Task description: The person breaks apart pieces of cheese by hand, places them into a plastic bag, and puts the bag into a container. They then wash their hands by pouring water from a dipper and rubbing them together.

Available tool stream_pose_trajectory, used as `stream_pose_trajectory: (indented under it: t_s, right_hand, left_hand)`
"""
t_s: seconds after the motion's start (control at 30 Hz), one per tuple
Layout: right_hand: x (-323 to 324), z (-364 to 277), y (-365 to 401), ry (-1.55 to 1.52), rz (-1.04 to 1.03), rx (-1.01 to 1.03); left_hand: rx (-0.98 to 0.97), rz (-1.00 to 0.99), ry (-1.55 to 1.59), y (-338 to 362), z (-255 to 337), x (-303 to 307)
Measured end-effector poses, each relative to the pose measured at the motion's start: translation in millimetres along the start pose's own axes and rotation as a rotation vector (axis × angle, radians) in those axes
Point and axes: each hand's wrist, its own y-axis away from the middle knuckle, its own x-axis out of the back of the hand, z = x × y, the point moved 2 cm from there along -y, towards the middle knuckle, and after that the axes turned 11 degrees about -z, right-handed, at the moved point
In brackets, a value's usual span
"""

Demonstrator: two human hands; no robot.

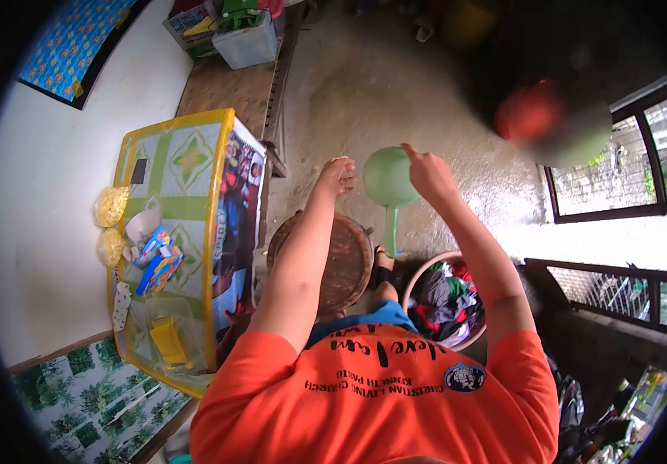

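A light green plastic dipper point(389, 179) with a round bowl and a long straight handle is in front of me, its handle pointing back toward my body. My right hand point(429, 172) grips the bowl at its right rim, the index finger laid along the edge. To the left of the bowl, my left hand point(338, 175) is raised with loosely bent fingers and holds nothing; a small gap separates it from the dipper. Below my left forearm stands a round brown stool or drum top point(341, 259). A basin point(412, 282) of crumpled clothes point(445, 301) sits below my right forearm.
On the left, a table with a patterned cover point(190, 158) carries yellow bags point(111, 207) and blue packets point(159, 271). Behind it are a wooden bench point(229, 89) and a clear plastic box point(246, 45). The concrete floor point(341, 100) looks wet. Windows point(608, 185) line the right.
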Motion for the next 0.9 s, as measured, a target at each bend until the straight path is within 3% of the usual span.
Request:
stream_pose_trajectory:
  t_s: [0.1,0.13,0.17,0.33,0.37,0.43,0.5,0.53,0.63,0.67,0.77,0.8,0.87,0.9]
  right_hand:
    - [24.2,8.7,-47.6,0.103,0.041,0.057]
    - [28.4,19.0,-67.6,0.11,0.063,0.054]
    - [31.8,31.3,-86.5,0.117,0.084,0.048]
    - [29.7,137.8,-158.7,-0.498,-0.051,-0.182]
    - [26.4,155.7,-161.8,-0.649,-0.025,-0.199]
    - [24.0,184.2,-167.6,-0.707,0.07,-0.222]
    - [27.2,203.6,-174.1,-0.627,0.081,-0.245]
    - [33.6,204.2,-174.7,-0.595,0.053,-0.26]
    - [43.0,185.5,-183.6,-0.399,-0.023,-0.241]
    - [31.2,179.8,-192.6,-0.134,0.111,-0.112]
    - [45.9,120.9,-195.9,0.045,0.038,0.023]
    - [50.9,101.7,-197.7,0.107,0.042,0.068]
    - [54.1,78.8,-207.0,0.095,0.06,0.125]
    - [54.7,73.7,-213.3,0.06,0.072,0.136]
  left_hand:
    - [-0.099,-0.037,0.088,-84.6,9.1,-23.2]
    - [-0.238,-0.094,0.093,-144.4,0.4,-14.4]
    - [-0.227,-0.036,0.043,-159.7,10.7,-21.8]
    - [-0.152,0.24,-0.209,-186.8,69.1,-63.7]
    - [-0.218,0.302,-0.263,-195.1,78.4,-62.3]
    - [-0.35,0.432,-0.373,-206.4,96.0,-47.5]
    - [-0.3,0.439,-0.473,-188.7,119.3,-38.7]
    - [-0.275,0.444,-0.522,-181.1,126.1,-35.1]
    - [-0.415,0.368,-0.197,-173.5,128.2,-30.4]
    - [-0.369,0.366,-0.259,-168.5,131.7,-24.9]
    - [-0.314,0.325,-0.321,-173.9,135.1,-11.3]
    - [-0.217,0.324,-0.294,-171.8,136.7,-16.9]
    - [-0.023,0.326,-0.239,-160.6,141.1,-35.9]
    - [-0.066,0.317,-0.188,-162.9,136.9,-36.1]
